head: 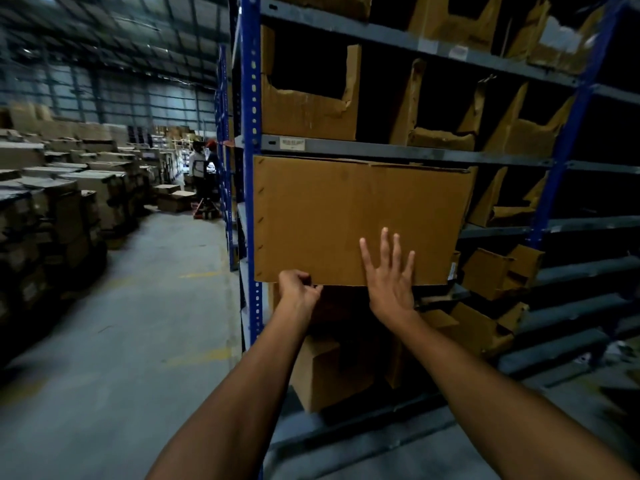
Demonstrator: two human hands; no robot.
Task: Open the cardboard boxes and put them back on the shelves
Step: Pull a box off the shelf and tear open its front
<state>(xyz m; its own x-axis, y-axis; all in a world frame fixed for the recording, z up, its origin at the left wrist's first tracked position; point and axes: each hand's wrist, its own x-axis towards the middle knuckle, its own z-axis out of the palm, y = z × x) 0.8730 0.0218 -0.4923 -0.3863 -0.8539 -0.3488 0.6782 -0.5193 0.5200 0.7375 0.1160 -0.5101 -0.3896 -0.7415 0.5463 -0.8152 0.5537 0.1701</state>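
Left hand (pixel 298 289), right hand (pixel 390 284) against box (pixel 346 209)

Dimly lit warehouse hall pictured under dark truss roof (pixel 104 29); corrugated wall panels (pixel 114 98) lit pale at far end. Grey concrete floor (pixel 121 341) marked with faded yellow lines (pixel 204 274). Aisle flanked at right by steel racking (pixel 381 150) on blue uprights (pixel 250 98). Two figures (pixel 201 161) seen in distance beside red pallet truck (pixel 202 207).

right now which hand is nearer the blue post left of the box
Left. The left hand grips the cardboard box at its bottom edge, right of the blue post; the right hand lies flat on the box, further right.
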